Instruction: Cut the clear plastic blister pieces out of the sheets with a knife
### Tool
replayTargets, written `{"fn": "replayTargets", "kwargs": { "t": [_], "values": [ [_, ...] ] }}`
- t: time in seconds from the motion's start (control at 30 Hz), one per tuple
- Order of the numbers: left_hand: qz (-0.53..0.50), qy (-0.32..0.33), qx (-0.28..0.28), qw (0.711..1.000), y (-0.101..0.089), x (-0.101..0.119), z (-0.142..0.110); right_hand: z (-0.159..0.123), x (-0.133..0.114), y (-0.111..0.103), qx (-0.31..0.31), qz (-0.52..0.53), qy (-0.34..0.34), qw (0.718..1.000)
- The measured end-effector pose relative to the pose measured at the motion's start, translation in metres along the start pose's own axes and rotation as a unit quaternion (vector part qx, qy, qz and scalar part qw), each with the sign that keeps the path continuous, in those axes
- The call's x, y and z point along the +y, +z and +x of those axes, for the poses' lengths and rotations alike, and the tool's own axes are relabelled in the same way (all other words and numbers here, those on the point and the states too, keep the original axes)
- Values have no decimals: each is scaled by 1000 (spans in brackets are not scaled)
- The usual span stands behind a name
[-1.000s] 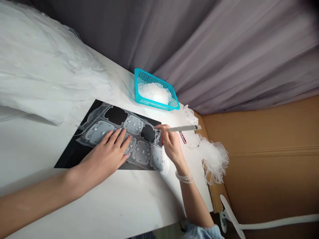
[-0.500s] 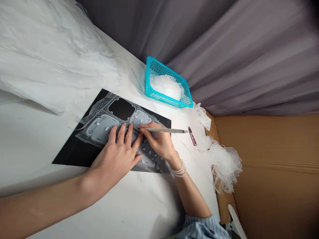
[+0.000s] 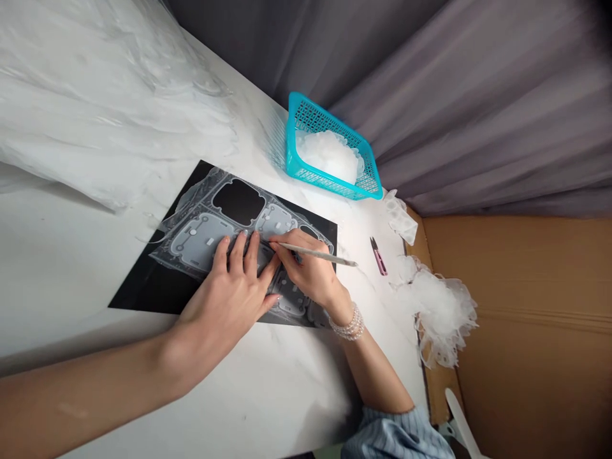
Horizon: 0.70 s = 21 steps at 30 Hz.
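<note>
A clear moulded plastic sheet (image 3: pixel 205 245) with rounded panels and small square marks lies on a black mat (image 3: pixel 143 293). My left hand (image 3: pixel 232 287) presses flat on the sheet, fingers spread. Close beside it, my right hand (image 3: pixel 306 271) pinches a slim pale pen-like tool (image 3: pixel 318 255), whose tip meets the sheet near my left fingertips. Both hands hide the lower middle of the sheet. I cannot tell whether the tip has a blade.
Pink-handled thread snips (image 3: pixel 378 256) lie right of the mat on the white marble-look table (image 3: pixel 248 389). Behind stands a teal plastic basket (image 3: pixel 332 153) holding white tulle. More tulle (image 3: pixel 442 312) hangs at the right edge, with white fabric (image 3: pixel 95 83) piled at upper left.
My right hand has moved left onto the sheet, bringing the tool's tip down beside my left fingers. The whole scene has shifted slightly up and right in view.
</note>
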<state>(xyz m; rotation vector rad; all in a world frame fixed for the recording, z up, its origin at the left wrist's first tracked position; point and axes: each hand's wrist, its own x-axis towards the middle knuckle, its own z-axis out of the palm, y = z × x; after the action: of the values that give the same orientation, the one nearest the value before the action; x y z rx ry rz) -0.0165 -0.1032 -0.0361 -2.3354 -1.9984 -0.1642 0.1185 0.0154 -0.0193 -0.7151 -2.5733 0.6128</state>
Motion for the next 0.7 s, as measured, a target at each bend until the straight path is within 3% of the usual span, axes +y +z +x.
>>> {"fn": "replayTargets", "kwargs": {
  "t": [0.17,0.37,0.57,0.7],
  "values": [
    [10,7,0,1000,1,-1,-1,-8,0,-6,-32,-57,-44,997],
    [-16,0,4,1000,0,0,-2,-9,0,-1,-72,-173,-123,975],
    [14,10,4,1000,3,-1,-4,-8,3,4,-64,-188,-131,971],
    [-12,6,8,1000,3,-1,-4,-10,5,6,-74,-138,-113,981]
  ]
}}
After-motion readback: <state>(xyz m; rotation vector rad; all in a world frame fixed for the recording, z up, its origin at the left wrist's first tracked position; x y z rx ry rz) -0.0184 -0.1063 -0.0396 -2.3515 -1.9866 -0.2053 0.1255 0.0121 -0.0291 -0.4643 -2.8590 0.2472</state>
